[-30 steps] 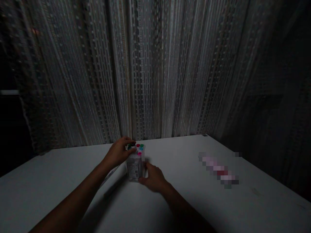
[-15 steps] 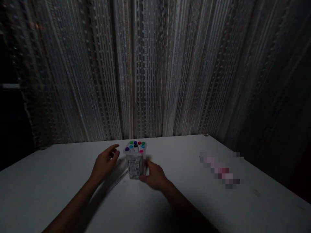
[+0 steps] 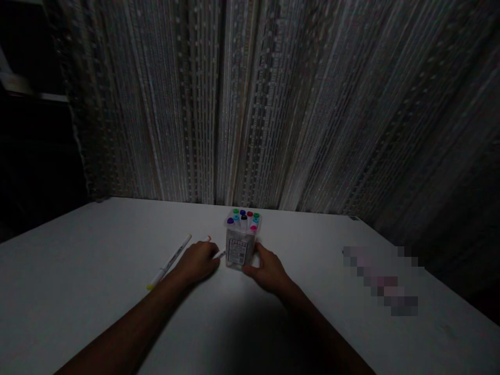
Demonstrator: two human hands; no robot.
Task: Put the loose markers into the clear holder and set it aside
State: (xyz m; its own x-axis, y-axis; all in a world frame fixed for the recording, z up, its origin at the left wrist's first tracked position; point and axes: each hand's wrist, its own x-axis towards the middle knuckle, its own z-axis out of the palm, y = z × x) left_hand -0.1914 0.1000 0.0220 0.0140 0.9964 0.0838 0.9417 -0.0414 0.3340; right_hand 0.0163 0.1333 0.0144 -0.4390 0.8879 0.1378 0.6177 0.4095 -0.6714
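Observation:
A clear plastic box of markers [image 3: 241,239] with coloured caps stands upright on a white table [image 3: 97,291]. My right hand [image 3: 267,270] is wrapped round the box's lower right side. My left hand [image 3: 197,262] rests on the table just left of the box, fingers curled over a marker [image 3: 213,249] lying there; a red-tipped end shows past the knuckles. A second white marker with a yellow tip [image 3: 169,261] lies on the table to the left of that hand.
A beaded string curtain [image 3: 250,104] hangs right behind the table's far edge. A blurred-out oblong object [image 3: 380,281] lies on the table at the right. The room is dim and dark at the far left.
My left hand left the top of the marker box, moved left and came down onto a marker lying on the table. The right hand stayed on the box. The camera view shifted left.

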